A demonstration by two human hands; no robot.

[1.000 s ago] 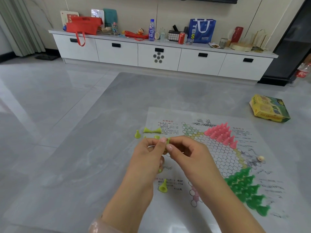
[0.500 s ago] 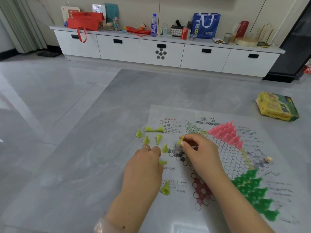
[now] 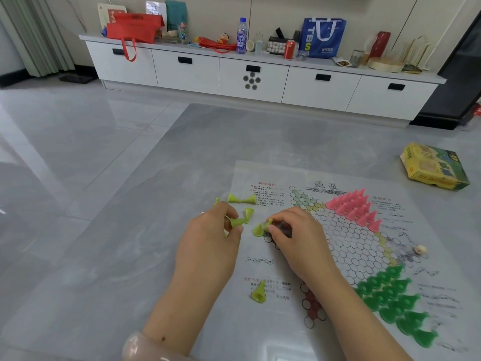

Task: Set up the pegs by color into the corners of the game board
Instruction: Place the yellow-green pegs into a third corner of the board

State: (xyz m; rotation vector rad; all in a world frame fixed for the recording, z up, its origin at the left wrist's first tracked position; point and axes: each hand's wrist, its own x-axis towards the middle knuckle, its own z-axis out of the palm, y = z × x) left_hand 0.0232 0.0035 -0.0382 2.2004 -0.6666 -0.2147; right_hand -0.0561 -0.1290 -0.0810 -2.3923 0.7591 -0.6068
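A paper game board [image 3: 346,246] with a hexagon star grid lies on the grey table. Pink pegs [image 3: 354,207] fill its far corner and dark green pegs [image 3: 393,300] fill its near right corner. Several yellow-green cone pegs lie loose at the board's left edge: a pair [image 3: 240,198] at the back, one [image 3: 249,211] beside them, one [image 3: 258,294] nearer me. My left hand [image 3: 212,238] pinches a yellow-green peg [image 3: 238,222] between thumb and fingers. My right hand [image 3: 296,235] holds a yellow-green peg [image 3: 269,223] at its fingertips over the board's left corner, next to a standing peg [image 3: 257,229].
A yellow game box [image 3: 433,166] lies at the table's far right. A small beige die [image 3: 420,249] rests on the board's right side. A white low cabinet [image 3: 255,74] with bags, bottles and a can runs along the back wall.
My left hand moved forward and picked up a yellow-green peg. My right hand lowered its peg toward the board's left corner.
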